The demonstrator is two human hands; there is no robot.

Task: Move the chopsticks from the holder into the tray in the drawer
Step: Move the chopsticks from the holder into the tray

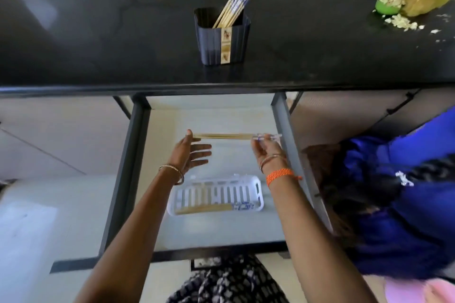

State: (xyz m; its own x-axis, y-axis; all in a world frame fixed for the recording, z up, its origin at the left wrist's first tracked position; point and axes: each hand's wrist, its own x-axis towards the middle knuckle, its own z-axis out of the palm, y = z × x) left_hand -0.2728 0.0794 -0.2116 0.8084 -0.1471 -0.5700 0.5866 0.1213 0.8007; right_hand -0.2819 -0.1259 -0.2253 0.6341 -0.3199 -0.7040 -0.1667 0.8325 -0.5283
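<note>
While our left hand [190,152], fingers spread loose, steadies the chopsticks [225,136] at their tips, our right hand [267,146] pinches the patterned ends; we should keep them level and lower them into the tray [258,188].

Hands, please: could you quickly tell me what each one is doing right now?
Left hand: open, thumb touching the chopsticks at their plain end.
Right hand: pinching their patterned end.

Just above the gripping hands, the counter [98,39] is glossy black stone; held chopsticks [225,136] look like pale wood; below the grip, the slotted tray [257,188] is shiny white plastic.
</note>
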